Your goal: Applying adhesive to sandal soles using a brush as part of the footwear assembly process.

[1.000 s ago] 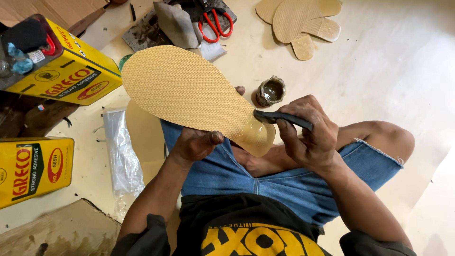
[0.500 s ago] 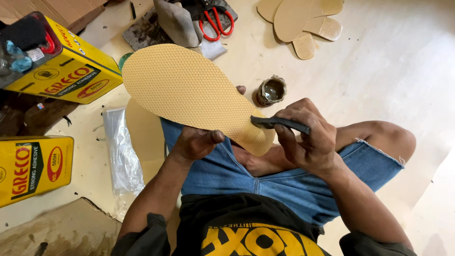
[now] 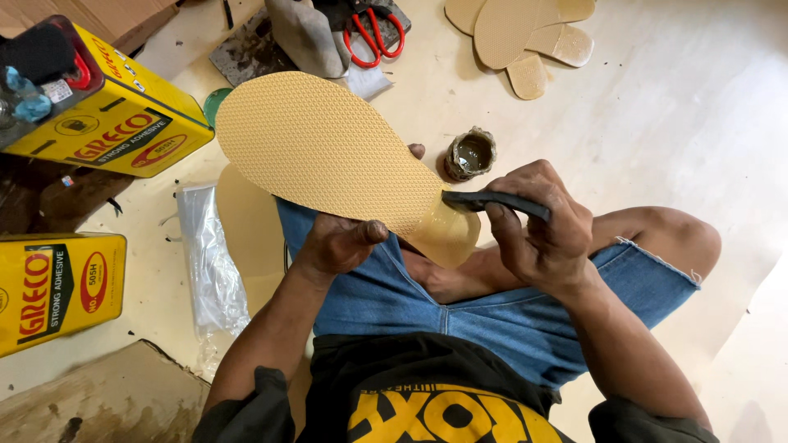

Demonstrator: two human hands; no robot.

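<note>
A tan textured shoe sole (image 3: 320, 148) is held flat above my lap, toe end pointing away to the upper left. My left hand (image 3: 338, 244) grips it from below near the heel, thumb on top. The heel end is wet and shiny with glue. My right hand (image 3: 538, 221) is shut on a dark flat brush (image 3: 492, 201), whose tip touches the sole's heel edge. A small round glue pot (image 3: 471, 153) sits on the floor just beyond the brush.
Two yellow adhesive tins (image 3: 123, 123) (image 3: 57, 287) stand at the left. Red-handled scissors (image 3: 373, 37) and a grey stone lie at the top. More tan soles (image 3: 517, 37) are piled at the upper right. A clear plastic bag (image 3: 209, 262) lies by my left leg.
The brush has slid a little to the left along the sole's heel end. The sole and my left hand have barely moved.
</note>
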